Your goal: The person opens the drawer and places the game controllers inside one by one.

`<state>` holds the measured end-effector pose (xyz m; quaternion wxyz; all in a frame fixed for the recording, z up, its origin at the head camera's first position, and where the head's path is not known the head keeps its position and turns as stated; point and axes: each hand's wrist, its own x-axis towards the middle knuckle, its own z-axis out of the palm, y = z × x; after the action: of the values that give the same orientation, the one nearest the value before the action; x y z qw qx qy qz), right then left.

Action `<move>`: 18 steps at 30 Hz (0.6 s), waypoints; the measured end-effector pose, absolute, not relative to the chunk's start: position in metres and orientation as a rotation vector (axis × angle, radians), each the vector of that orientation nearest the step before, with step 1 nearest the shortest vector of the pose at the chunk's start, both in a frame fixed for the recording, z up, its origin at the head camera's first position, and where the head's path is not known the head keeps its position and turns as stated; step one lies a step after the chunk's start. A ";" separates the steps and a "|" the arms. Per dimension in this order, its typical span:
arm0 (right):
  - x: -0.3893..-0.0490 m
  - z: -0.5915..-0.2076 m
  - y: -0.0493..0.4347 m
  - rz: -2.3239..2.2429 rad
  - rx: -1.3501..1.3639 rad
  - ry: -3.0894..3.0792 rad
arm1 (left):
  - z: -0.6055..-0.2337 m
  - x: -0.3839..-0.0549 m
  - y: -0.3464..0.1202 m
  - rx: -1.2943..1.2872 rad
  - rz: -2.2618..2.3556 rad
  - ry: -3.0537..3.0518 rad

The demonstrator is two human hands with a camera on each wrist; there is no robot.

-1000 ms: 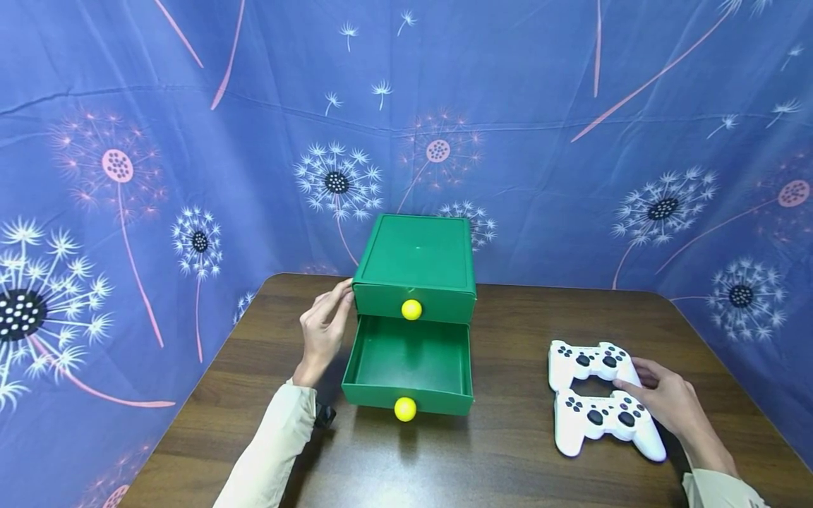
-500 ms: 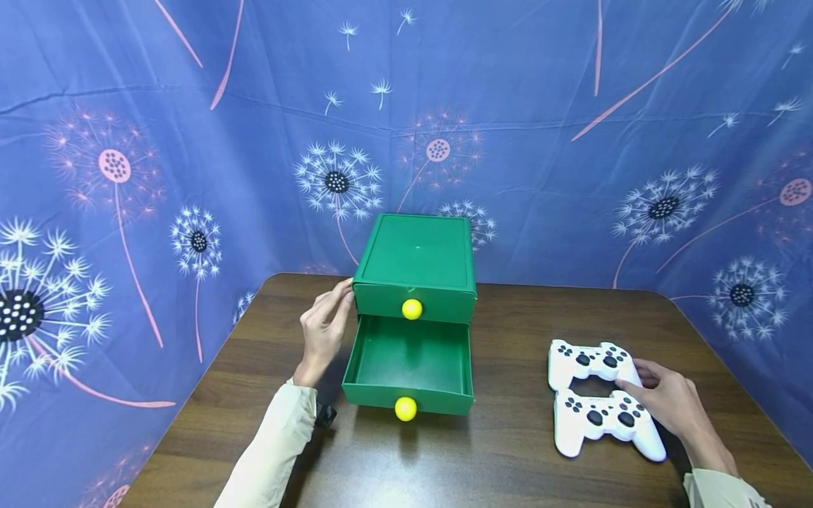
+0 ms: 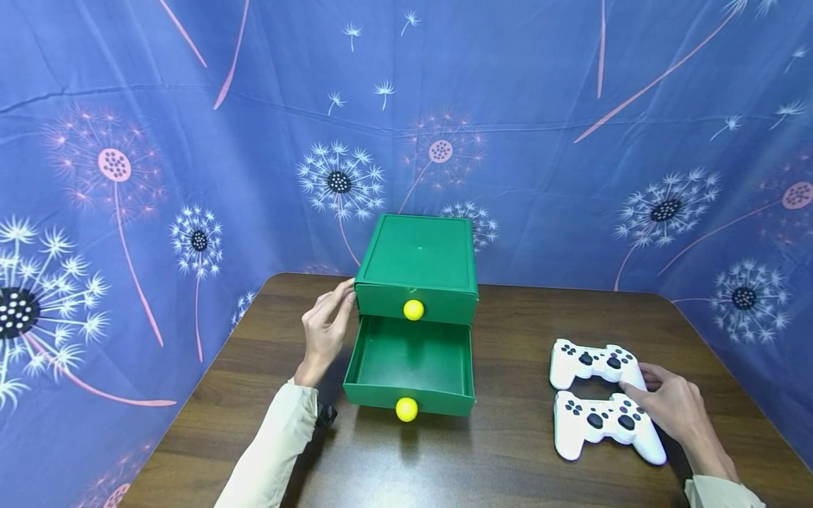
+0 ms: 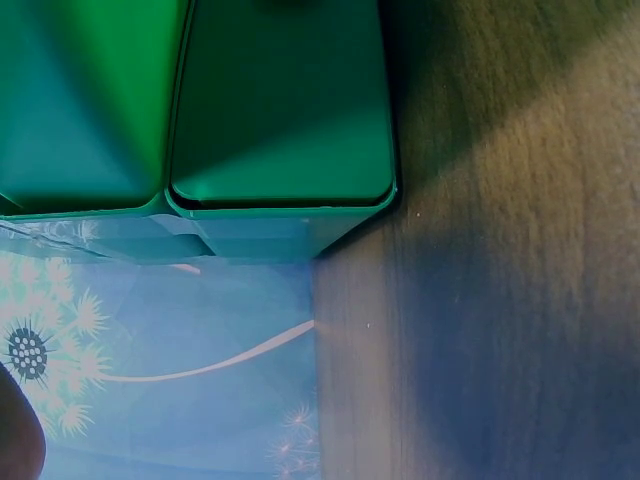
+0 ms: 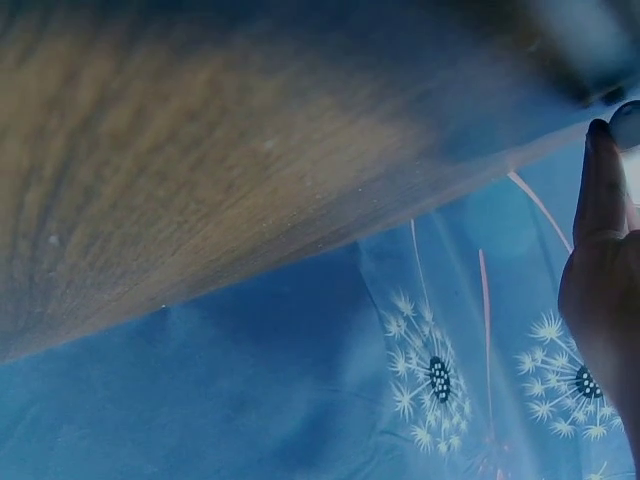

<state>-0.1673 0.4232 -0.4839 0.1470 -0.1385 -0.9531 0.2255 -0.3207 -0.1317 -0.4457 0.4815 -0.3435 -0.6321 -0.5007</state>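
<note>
A green two-drawer box (image 3: 419,247) stands near the middle of the table, its lower drawer (image 3: 413,353) pulled out with nothing inside and its upper drawer (image 3: 444,305) closed. Each front carries a round yellow knob. My left hand (image 3: 322,339) touches the box's left side by the top front corner, fingers mostly straight. Two white game controllers lie at the right, one behind the other. My right hand (image 3: 679,413) pinches the right grip of the far controller (image 3: 597,361) between thumb and fingers. The near controller (image 3: 606,423) sits just in front, its right grip beside my hand.
A brown wooden table (image 3: 495,451) lies under everything. Blue cloth (image 3: 540,176) with a dandelion print hangs behind and at both sides. A small black object (image 3: 326,415) is at my left wrist. In the left wrist view, the box's side wall (image 4: 270,235) shows.
The far controller has shifted slightly right with my right hand, and a gap now shows between it and the near controller. My left hand and the drawer box have stayed put.
</note>
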 end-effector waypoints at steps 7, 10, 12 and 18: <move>-0.166 -0.484 0.419 0.646 -0.446 -2.661 | -0.446 -0.321 -0.132 -0.836 -1.215 -1.540; -0.164 -0.483 0.417 0.646 -0.453 -2.598 | -0.447 -0.321 -0.132 -0.837 -1.218 -1.538; -0.162 -0.482 0.416 0.652 -0.454 -2.565 | -0.447 -0.321 -0.132 -0.836 -1.218 -1.535; -0.156 -0.474 0.409 0.718 -0.482 -2.489 | -0.446 -0.321 -0.132 -0.832 -1.217 -1.538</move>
<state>-0.1564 0.4090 -0.4743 0.2507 -0.1770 -0.9144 0.2639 -0.3211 -0.1317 -0.4464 0.4846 -0.3416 -0.6315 -0.4997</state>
